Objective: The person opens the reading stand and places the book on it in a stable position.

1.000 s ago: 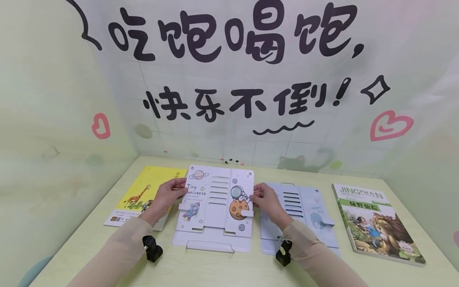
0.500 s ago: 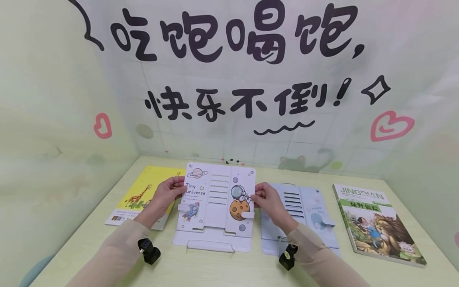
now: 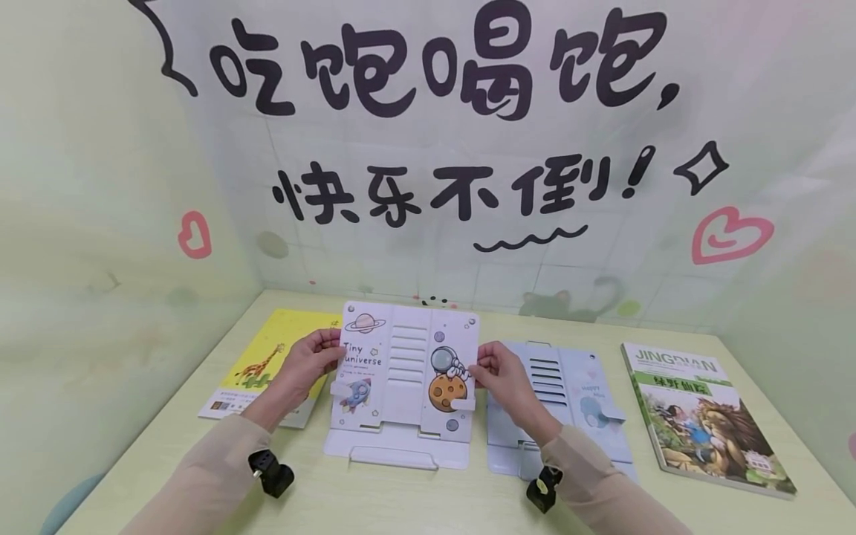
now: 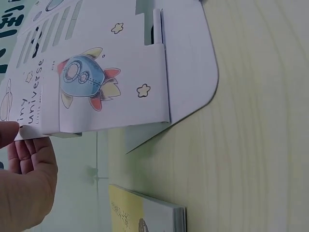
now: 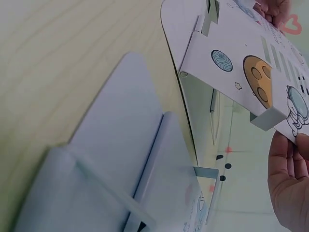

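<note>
- Head: left grip point(image 3: 306, 365) and right grip point(image 3: 503, 373) pinch opposite side edges of the white bookstand point(image 3: 405, 386), on the counter point(image 3: 374, 507) between yellow book point(image 3: 292, 332) and pale-blue stand point(image 3: 579, 371)
- Left wrist: thumb point(image 4: 7, 132) lies before the raised panel point(image 4: 123, 72), fingers point(image 4: 44, 151) behind
- Right wrist: same hold, near the printed astronaut point(image 5: 297, 102)

White stand point(image 3: 404, 394): smooth, matt, metal or plastic unclear | yellow book point(image 3: 264, 364), its 9 o'clock: smooth paper | tabletop point(image 3: 401, 509), 6 o'clock: smooth woodgrain | sleeves point(image 3: 203, 468): matt cloth
</note>
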A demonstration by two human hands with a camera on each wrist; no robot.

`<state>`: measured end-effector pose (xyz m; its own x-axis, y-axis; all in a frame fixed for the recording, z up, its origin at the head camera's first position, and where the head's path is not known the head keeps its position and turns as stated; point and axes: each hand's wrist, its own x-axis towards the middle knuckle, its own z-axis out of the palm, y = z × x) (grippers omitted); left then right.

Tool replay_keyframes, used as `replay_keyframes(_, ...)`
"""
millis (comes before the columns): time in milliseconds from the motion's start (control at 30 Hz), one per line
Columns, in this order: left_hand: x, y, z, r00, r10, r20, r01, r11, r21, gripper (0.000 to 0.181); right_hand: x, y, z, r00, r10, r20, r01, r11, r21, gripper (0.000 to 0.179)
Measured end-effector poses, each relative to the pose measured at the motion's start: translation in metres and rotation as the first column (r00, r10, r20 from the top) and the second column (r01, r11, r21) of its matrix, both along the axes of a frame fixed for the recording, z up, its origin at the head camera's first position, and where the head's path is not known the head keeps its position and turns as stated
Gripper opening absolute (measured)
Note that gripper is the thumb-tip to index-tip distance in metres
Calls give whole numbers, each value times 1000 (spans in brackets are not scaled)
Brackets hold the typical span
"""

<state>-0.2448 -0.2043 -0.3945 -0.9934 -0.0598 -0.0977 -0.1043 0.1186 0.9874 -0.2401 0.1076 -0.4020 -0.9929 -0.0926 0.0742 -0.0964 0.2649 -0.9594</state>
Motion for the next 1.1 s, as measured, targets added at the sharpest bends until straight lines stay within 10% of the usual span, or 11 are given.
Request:
replay_keyframes(433, 12, -3, 15, 997, -77, 22, 77, 997, 4, 35, 14, 1, 3, 995, -7, -103, 9, 1000, 18, 15)
replay_keyframes(867, 6, -4, 34, 990, -65, -127, 55, 995, -81, 40, 20, 2, 1, 984, 2, -178, 1, 1000, 18, 16)
replay_keyframes(967, 2, 4, 48, 960, -17, -281, -30, 986, -163, 36, 21, 2, 0, 983, 1, -181, 2, 1000, 14, 16)
replay_keyframes(1100, -4, 25, 67, 866, -37, -499, -116, 956, -271, 28, 22, 2, 1, 982, -2, -187, 5, 1000, 16, 16)
